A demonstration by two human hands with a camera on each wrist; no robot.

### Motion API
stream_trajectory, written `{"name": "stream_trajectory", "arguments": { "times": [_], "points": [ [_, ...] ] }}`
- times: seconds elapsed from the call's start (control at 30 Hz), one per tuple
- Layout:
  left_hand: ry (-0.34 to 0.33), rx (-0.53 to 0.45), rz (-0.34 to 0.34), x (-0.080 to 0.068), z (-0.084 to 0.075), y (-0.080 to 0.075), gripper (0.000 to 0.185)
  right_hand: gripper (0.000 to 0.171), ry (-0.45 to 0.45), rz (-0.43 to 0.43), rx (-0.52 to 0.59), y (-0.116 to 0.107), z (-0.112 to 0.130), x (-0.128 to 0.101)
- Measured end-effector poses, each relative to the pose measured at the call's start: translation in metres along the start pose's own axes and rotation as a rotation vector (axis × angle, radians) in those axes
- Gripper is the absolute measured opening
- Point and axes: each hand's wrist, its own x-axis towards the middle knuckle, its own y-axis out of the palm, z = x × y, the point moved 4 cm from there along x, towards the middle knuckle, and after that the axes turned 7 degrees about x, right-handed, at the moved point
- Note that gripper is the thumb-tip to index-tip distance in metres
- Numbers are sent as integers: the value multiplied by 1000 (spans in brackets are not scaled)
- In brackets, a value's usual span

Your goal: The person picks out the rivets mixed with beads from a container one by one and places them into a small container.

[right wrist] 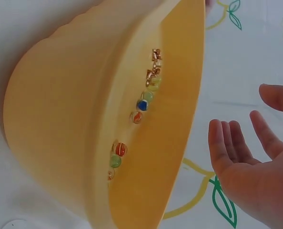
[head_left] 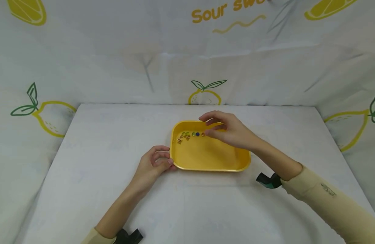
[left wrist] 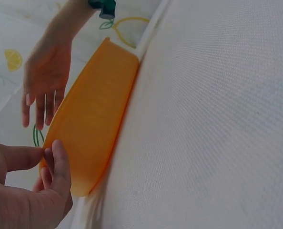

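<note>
My left fingers (left wrist: 60, 167) are clamped on the left end of one yellow tray (head_left: 212, 159), glossy and round-cornered, sitting on the white surface (head_left: 93, 142). Inside its left end lie small gold pieces (head_left: 179, 141) (too bunched to count). I count eight glass marbles (right wrist: 142, 105): two yellow-green, two green, one blue, two orange, one pale amber. Behind, the cloth (head_left: 163, 40) reads "Sour", the next word cut off. My right fingers (head_left: 212, 115) are apart, loosely bent above the tray; the right sleeve's (head_left: 315, 184) print is illegible.
</note>
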Motion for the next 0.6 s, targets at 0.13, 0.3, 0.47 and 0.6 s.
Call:
{"name": "stream_trajectory", "arguments": {
  "times": [0.13,0.3,0.47,0.6],
  "points": [
    [-2,-7,2,0,0,1,49,42,8,15,1,3,1,3],
    [-4,-5,-1,0,1,1,49,43,6,41,9,7,4,9],
    [-4,-4,2,-1,0,1,49,41,24,73,52,11,5,15],
    [-3,-7,6,-1,0,1,48,39,52,97,73,16,2,21]
  ]
}}
